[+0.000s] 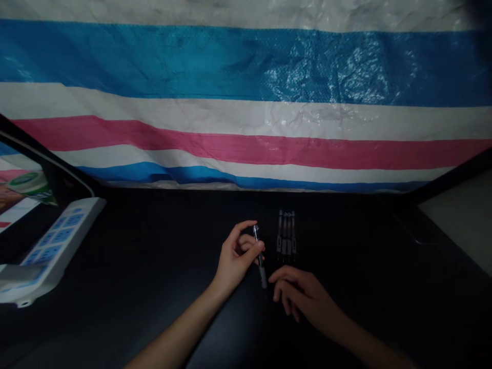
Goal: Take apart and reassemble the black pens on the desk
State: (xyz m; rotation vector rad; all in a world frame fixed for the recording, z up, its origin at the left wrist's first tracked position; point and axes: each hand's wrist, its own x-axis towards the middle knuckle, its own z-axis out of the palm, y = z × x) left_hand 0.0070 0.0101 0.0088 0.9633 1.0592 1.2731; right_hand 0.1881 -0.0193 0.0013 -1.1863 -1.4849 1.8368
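My left hand grips a pen with a clear barrel and a dark grey lower section. The pen points down toward me, slightly tilted, with the index fingertip at its top end. Just right of the pen's lower end is my right hand, its fingers loosely bent and apart, holding nothing that I can see. Beyond the right hand, several similar pens lie side by side in a row on the black table. Their tips point toward me.
A white power strip with blue socket faces lies at the left, a plug or adapter on its near end. A green and white container stands behind it. Striped plastic sheeting hangs along the table's far edge.
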